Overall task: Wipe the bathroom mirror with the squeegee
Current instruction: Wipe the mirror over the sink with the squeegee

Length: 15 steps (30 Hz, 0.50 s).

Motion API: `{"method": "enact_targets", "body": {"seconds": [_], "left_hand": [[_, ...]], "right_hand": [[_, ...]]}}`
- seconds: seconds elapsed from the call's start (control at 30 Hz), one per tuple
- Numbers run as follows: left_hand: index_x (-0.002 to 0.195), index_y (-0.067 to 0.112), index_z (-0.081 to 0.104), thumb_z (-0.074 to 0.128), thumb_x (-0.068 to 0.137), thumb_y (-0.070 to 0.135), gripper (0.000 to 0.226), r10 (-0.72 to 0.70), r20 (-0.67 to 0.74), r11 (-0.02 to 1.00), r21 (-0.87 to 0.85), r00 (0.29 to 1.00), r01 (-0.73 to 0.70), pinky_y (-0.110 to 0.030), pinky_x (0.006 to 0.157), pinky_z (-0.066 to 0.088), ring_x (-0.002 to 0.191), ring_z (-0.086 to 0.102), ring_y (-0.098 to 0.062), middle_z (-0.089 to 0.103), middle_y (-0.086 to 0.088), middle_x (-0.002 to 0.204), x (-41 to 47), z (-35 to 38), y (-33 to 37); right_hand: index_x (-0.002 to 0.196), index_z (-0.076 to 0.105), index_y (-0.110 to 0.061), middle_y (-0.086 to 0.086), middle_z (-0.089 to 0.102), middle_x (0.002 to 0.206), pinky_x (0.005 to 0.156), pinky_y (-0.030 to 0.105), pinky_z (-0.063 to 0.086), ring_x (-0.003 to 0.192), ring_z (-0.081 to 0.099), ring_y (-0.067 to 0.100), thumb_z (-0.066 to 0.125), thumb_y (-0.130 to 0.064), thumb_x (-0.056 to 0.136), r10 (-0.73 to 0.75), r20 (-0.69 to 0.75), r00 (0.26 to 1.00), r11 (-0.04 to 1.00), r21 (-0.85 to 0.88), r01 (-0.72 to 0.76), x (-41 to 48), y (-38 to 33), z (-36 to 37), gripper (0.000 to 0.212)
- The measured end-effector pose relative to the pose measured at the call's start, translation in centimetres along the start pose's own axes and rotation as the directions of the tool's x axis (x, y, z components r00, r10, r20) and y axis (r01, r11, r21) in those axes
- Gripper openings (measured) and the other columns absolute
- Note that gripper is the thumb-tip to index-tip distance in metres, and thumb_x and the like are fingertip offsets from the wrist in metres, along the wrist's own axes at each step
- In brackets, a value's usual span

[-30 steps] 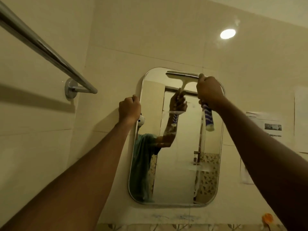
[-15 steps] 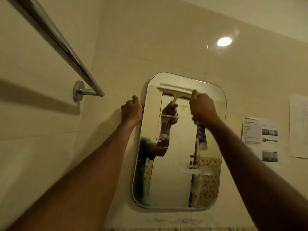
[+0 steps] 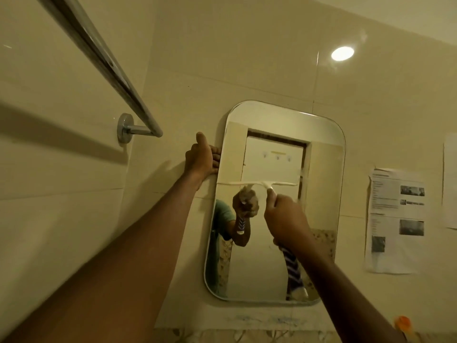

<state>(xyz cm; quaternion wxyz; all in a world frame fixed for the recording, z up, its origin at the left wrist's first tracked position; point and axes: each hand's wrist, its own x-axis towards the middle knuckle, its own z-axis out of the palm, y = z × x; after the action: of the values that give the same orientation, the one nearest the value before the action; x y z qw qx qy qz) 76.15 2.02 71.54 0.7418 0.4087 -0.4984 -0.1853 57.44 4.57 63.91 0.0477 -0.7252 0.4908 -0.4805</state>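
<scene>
A rounded rectangular mirror (image 3: 321,174) hangs on the tiled wall. My right hand (image 3: 286,219) grips the handle of a white squeegee (image 3: 262,183), whose blade lies level across the glass about a third of the way down. The blue-and-white striped end of the handle (image 3: 293,271) sticks out below my fist. My left hand (image 3: 201,157) holds the mirror's left edge near its top, thumb pointing up, fingers curled round the rim. The glass reflects my right hand, the squeegee and a door.
A chrome towel rail (image 3: 103,63) runs from the upper left to its wall mount (image 3: 125,128), close to my left hand. Printed paper sheets (image 3: 395,219) are stuck on the wall to the right. An orange object (image 3: 403,323) sits low at the right.
My right hand has pulled the squeegee down the glass from the mirror's top edge to about a third of the way down. My left hand has stayed on the left edge.
</scene>
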Motion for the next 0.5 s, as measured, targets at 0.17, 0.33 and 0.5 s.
{"method": "enact_targets", "body": {"seconds": [0.17, 0.33, 0.5], "left_hand": [[0.098, 0.000, 0.069, 0.010, 0.101, 0.049, 0.077, 0.059, -0.025, 0.996, 0.075, 0.998, -0.057, -0.034, 0.069, 0.059, 0.079, 0.069, -0.027, 0.072, -0.016, 0.086, 0.2, 0.1, -0.5], [0.100, -0.002, 0.068, 0.010, 0.101, 0.051, 0.079, 0.067, -0.013, 0.997, 0.048, 0.998, -0.066, -0.039, 0.077, 0.059, 0.082, 0.069, -0.029, 0.071, -0.017, 0.089, 0.6, 0.2, -0.6], [0.094, 0.000, 0.070, 0.019, 0.100, 0.045, 0.068, 0.115, -0.069, 0.985, 0.135, 0.991, -0.105, -0.043, 0.084, 0.058, 0.084, 0.070, -0.029, 0.072, -0.017, 0.091, 0.6, 0.5, -1.2]], "right_hand": [[0.068, 0.052, -0.013, 0.002, 0.053, 0.057, 0.038, 0.018, 0.041, 0.040, 0.050, 0.010, 0.029, -0.037, 0.104, -0.099, -0.147, 0.984, 0.993, 0.047, 0.106, 3.8, -2.9, -3.9, 0.048], [0.070, 0.051, -0.015, 0.001, 0.053, 0.058, 0.038, 0.019, 0.045, 0.039, 0.049, 0.008, 0.028, -0.038, 0.104, -0.106, -0.144, 0.984, 0.988, 0.098, 0.121, 5.1, -2.7, -3.5, 0.047], [0.077, 0.053, -0.018, -0.001, 0.056, 0.060, 0.042, 0.020, 0.049, 0.044, 0.053, 0.007, 0.026, -0.042, 0.102, -0.041, -0.060, 0.997, 0.998, 0.053, 0.044, -1.5, 1.8, 2.0, 0.044]]}}
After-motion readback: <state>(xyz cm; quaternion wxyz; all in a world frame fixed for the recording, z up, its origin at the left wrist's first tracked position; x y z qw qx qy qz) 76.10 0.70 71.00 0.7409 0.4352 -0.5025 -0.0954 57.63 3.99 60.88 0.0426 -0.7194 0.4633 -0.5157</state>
